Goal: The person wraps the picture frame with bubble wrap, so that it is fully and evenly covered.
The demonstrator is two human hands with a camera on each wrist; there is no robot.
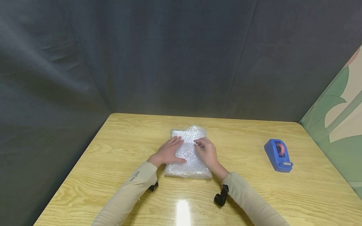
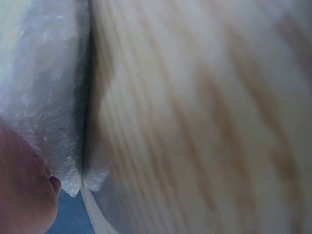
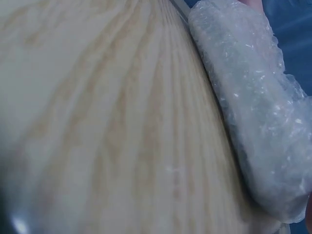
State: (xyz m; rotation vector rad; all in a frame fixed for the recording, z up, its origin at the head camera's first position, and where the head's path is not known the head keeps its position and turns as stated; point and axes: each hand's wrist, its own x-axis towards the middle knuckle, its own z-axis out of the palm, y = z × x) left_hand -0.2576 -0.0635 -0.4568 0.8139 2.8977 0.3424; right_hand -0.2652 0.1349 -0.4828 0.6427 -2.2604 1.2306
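A flat package in clear bubble wrap lies on the wooden table, with a loose end of wrap sticking out at its far side. Spread fingers of my left hand rest on the package's left part, thumb pointing across it. Over the right part, my right hand has its fingers bent and thumb close to the index fingertip, pinching at the wrap's surface; the exact bit between the fingertips is too small to make out. The package's thick side shows in the left wrist view beside part of the left hand.
A blue tape dispenser with a pink-centred roll stands to the right on the wooden table. Dark curtain hangs behind the table, and a leaf-patterned cloth hangs along the right.
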